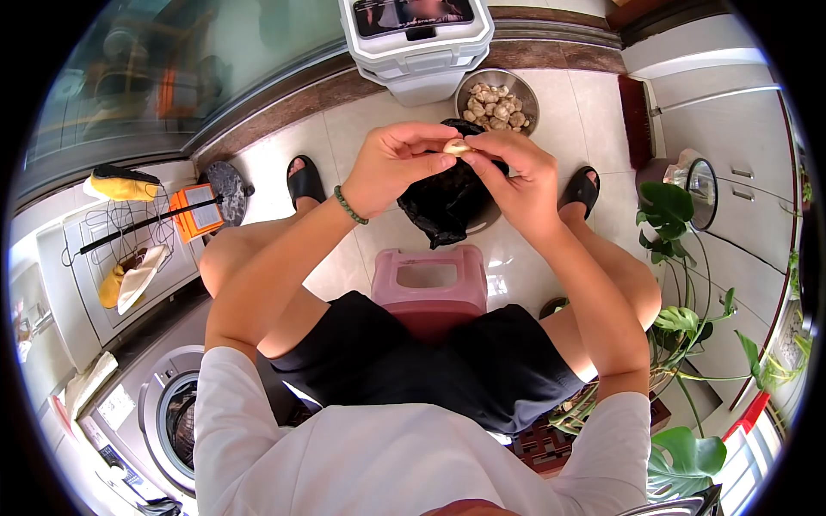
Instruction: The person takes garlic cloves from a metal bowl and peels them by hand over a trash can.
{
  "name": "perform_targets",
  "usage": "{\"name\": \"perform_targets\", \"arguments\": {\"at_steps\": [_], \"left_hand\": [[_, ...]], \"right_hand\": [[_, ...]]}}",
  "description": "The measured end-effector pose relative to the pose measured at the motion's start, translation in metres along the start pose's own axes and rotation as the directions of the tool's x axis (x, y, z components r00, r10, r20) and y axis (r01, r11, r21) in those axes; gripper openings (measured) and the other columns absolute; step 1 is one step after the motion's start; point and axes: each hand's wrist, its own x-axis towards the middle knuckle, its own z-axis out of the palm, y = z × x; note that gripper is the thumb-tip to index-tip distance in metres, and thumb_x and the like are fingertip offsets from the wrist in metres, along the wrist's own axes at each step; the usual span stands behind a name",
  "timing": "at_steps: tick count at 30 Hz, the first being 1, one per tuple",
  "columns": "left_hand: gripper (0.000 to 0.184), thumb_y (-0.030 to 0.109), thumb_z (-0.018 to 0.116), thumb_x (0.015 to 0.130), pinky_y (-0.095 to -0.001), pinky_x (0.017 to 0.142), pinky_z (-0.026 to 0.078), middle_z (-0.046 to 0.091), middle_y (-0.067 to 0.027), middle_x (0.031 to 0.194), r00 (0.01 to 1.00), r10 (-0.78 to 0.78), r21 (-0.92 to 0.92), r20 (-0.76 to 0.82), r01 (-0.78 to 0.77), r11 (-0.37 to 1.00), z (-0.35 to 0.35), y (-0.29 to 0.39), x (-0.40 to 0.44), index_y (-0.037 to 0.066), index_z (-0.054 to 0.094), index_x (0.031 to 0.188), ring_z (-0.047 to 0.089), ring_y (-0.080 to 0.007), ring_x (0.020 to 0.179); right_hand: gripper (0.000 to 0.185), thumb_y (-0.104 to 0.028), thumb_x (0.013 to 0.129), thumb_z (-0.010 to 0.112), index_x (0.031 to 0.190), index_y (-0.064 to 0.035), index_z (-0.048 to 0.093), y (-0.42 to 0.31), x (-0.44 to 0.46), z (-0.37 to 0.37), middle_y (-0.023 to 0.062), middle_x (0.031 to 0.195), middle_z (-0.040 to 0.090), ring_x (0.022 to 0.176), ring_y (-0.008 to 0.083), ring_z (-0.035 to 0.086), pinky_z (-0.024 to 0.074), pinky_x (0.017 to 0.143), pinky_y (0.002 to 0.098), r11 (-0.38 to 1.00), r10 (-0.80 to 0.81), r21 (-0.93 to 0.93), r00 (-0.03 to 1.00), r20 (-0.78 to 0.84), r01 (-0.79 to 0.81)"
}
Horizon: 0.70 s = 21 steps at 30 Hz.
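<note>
Both hands meet over a black plastic bag (440,211), holding a small pale piece (457,147) that looks like a garlic clove or small bulb. My left hand (400,163) pinches its left side between thumb and fingers. From the right, my right hand (516,172) grips it with thumb and forefinger. The open bag lines a round container whose metal-looking edge shows at the lower right; dark contents inside are hard to make out. Just behind the hands, a steel bowl (534,105) holds several whitish bulbs (495,107) like garlic.
A pink stool (430,297) stands between the legs. Beyond the bag is a grey-white bin (417,60) with a phone (413,15) on top. At the left are an orange box (196,212), a wire rack and a washing machine (172,417). Plants (667,211) and cabinets line the right.
</note>
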Motion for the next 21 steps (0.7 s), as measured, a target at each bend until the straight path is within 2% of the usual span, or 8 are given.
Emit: {"name": "perform_targets", "arguments": {"at_steps": [10, 19, 21], "left_hand": [[0.033, -0.005, 0.065, 0.088, -0.0279, 0.093, 0.051, 0.067, -0.0097, 0.115, 1.000, 0.008, -0.010, 0.005, -0.008, 1.000, -0.0003, 0.0005, 0.0004, -0.001, 0.061, 0.120, 0.063, -0.0155, 0.106], [0.031, -0.006, 0.065, 0.088, -0.0281, 0.093, 0.052, 0.066, -0.0099, 0.114, 1.000, 0.028, -0.011, 0.013, -0.028, 1.000, -0.0016, -0.0003, -0.0006, -0.001, 0.062, 0.118, 0.064, -0.0163, 0.105], [0.030, -0.006, 0.064, 0.088, -0.0277, 0.092, 0.052, 0.067, -0.0100, 0.112, 1.000, 0.024, 0.021, 0.018, -0.025, 0.999, -0.0016, 0.0003, -0.0007, -0.001, 0.063, 0.117, 0.064, -0.0161, 0.104]], "right_hand": [[0.011, 0.003, 0.079, 0.073, 0.089, 0.0004, 0.069, -0.0012, -0.0018, -0.0033, 0.0091, 0.084, 0.069, 0.071, 0.0202, 0.066, 0.0515, 0.063, 0.0285, 0.999, 0.053, -0.011, 0.999, -0.005, -0.053], [0.010, 0.004, 0.078, 0.073, 0.086, 0.0002, 0.066, -0.0028, -0.0022, -0.0015, 0.0094, 0.084, 0.068, 0.072, 0.0205, 0.065, 0.0511, 0.064, 0.0290, 0.998, -0.039, -0.057, 0.999, 0.000, 0.039], [0.011, 0.004, 0.078, 0.072, 0.086, 0.0003, 0.065, -0.0008, -0.0042, 0.0001, 0.0091, 0.084, 0.067, 0.072, 0.0217, 0.065, 0.0512, 0.064, 0.0299, 0.999, 0.048, -0.002, 0.999, -0.003, -0.048]]}}
